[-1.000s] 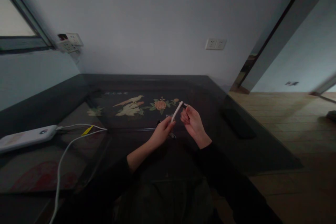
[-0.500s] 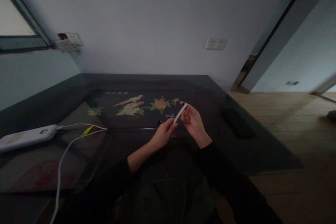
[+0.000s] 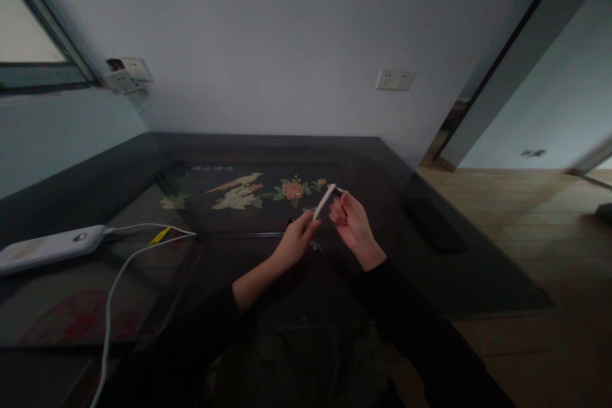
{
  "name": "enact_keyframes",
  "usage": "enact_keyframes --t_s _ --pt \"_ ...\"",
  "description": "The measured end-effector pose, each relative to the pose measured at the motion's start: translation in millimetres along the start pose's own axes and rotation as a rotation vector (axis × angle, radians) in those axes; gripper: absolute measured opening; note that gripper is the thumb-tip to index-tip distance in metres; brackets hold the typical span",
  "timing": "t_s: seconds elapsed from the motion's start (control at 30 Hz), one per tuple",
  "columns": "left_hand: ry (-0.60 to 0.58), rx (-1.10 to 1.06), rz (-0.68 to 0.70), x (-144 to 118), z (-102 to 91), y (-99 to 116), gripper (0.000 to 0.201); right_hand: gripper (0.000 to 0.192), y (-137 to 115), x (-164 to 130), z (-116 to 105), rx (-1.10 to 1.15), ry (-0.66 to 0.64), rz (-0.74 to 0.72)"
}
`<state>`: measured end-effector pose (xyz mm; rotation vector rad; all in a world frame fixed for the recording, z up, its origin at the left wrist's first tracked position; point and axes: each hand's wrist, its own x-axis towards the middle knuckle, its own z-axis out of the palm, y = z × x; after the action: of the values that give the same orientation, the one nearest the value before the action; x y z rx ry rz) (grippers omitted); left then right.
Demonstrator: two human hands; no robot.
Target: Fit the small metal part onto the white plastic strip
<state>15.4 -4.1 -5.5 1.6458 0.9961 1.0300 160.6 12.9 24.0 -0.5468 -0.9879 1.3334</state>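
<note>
My left hand (image 3: 295, 242) is closed around the lower end of a slim white pen-like stick (image 3: 324, 201), which slants up to the right. Beside the stick's upper end, my right hand (image 3: 351, 223) pinches a small black piece (image 3: 338, 191) between thumb and forefinger. Its other fingers are curled in. Whether the black piece touches the stick I cannot tell. Small shiny bits (image 3: 314, 245) lie on the dark table under my left hand, partly hidden by it and too dim to name.
The glossy dark table (image 3: 268, 153) bears an inlaid bird and flower picture. At left lies a white power bank (image 3: 52, 248) with a white cable (image 3: 109, 306) and yellow tag (image 3: 159, 236). A flat black object (image 3: 435, 224) rests at right. The wall carries sockets (image 3: 394, 80).
The stick's upper end has shifted slightly left, away from my right fingers. The black piece now shows to the right of the tip. My right hand has barely moved.
</note>
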Motion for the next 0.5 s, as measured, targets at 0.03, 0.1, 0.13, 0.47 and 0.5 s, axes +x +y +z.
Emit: enact_keyframes --t_s 0.03,0.1,0.13,0.47,0.5 --pt "-0.007 0.003 0.005 -0.4 0.4 0.1 0.026 0.037 0.2 0.1 -0.1 0.003 0.007 -0.004" --pt "-0.023 0.012 0.015 -2.0 1.3 1.2 0.024 0.037 0.5 0.2 -0.2 0.009 0.024 -0.008" --pt "-0.034 0.018 0.019 -3.1 1.8 2.0 0.024 0.038 0.5 0.3 -0.2 0.010 0.030 -0.007" --pt "-0.063 0.032 0.044 -7.1 2.9 9.0 0.023 0.043 0.6 -0.2 -1.6 0.023 0.015 0.006" --pt "-0.054 0.032 0.044 -5.9 2.3 7.9 0.023 0.042 0.5 -0.2 -1.3 0.026 0.008 0.005"
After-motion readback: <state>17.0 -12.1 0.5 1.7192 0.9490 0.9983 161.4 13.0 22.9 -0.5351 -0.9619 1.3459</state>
